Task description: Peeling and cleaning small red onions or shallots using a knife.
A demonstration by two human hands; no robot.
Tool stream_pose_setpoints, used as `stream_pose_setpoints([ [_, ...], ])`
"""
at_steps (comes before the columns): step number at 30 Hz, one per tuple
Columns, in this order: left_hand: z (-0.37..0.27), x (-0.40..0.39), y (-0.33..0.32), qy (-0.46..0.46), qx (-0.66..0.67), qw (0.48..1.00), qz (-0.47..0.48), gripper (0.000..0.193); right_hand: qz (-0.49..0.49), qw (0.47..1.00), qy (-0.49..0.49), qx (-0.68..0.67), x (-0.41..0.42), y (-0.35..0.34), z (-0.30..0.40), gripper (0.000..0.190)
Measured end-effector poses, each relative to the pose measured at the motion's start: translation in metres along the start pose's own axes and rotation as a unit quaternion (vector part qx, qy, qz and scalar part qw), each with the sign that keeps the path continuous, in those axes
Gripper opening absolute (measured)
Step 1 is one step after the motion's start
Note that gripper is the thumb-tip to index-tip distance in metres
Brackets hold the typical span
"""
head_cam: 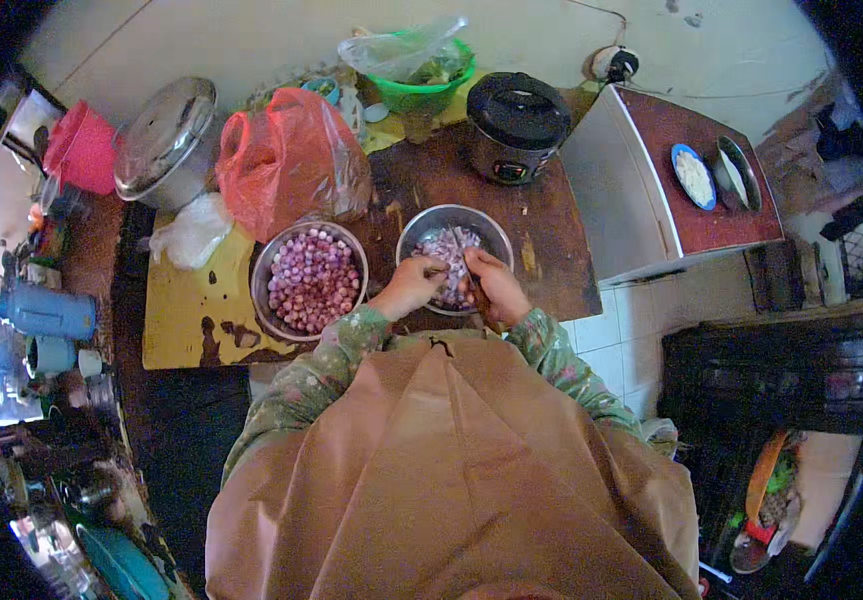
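Note:
A steel bowl (506, 241) with sliced shallots (450, 247) stands at the edge of the wooden table, both my hands over it. My right hand (499, 289) is closed on a knife (460, 241), its blade pointing away from me over the slices. At the bowl's left side my left hand (412, 285) has its thumb and fingertips drawn together near the blade; whether a shallot piece is between them cannot be told. Left of that hand, a second steel bowl (257, 289) is full of peeled whole shallots (315, 277).
Behind the bowls are a red plastic bag (281, 165), a lidded metal pot (168, 150), a green basin (424, 86) and a black rice cooker (517, 127). A white refrigerator-like cabinet (619, 187) at right bears a blue-rimmed plate (677, 180) of white food.

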State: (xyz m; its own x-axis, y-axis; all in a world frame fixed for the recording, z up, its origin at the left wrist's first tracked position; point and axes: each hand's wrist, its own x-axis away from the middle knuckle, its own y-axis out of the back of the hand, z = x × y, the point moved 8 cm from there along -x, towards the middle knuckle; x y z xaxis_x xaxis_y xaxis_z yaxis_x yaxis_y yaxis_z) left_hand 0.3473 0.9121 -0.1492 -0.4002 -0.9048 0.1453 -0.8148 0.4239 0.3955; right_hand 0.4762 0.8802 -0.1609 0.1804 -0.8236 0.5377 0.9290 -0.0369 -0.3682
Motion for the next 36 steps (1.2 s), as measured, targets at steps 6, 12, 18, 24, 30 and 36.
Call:
stream_pose_setpoints([
  [6, -0.009, 0.02, 0.012, -0.019, -0.031, 0.999, 0.006, 0.02, -0.11, 0.984, 0.037, 0.135, -0.004, 0.012, 0.005, 0.031],
  [12, 0.009, 0.047, 0.087, 0.004, -0.076, 0.986, -0.149, 0.018, -0.121, 0.94, 0.185, 0.259, -0.006, 0.019, 0.026, 0.037],
  [18, 0.092, 0.09, 0.167, 0.003, -0.226, 0.926, -0.303, 0.018, -0.144, 0.724, 0.069, 0.671, 0.0, -0.01, 0.035, 0.038],
  [24, 0.126, 0.087, 0.176, 0.05, -0.346, 0.896, -0.272, 0.027, -0.192, 0.716, 0.128, 0.658, 0.001, -0.012, 0.043, 0.031],
  [30, 0.143, 0.065, 0.167, 0.031, -0.458, 0.857, -0.232, 0.027, -0.177, 0.78, 0.223, 0.557, -0.009, 0.012, 0.025, 0.032],
  [36, 0.155, 0.069, 0.181, 0.057, -0.329, 0.898, -0.286, 0.022, -0.108, 0.914, 0.126, 0.369, -0.005, 0.015, 0.016, 0.031],
])
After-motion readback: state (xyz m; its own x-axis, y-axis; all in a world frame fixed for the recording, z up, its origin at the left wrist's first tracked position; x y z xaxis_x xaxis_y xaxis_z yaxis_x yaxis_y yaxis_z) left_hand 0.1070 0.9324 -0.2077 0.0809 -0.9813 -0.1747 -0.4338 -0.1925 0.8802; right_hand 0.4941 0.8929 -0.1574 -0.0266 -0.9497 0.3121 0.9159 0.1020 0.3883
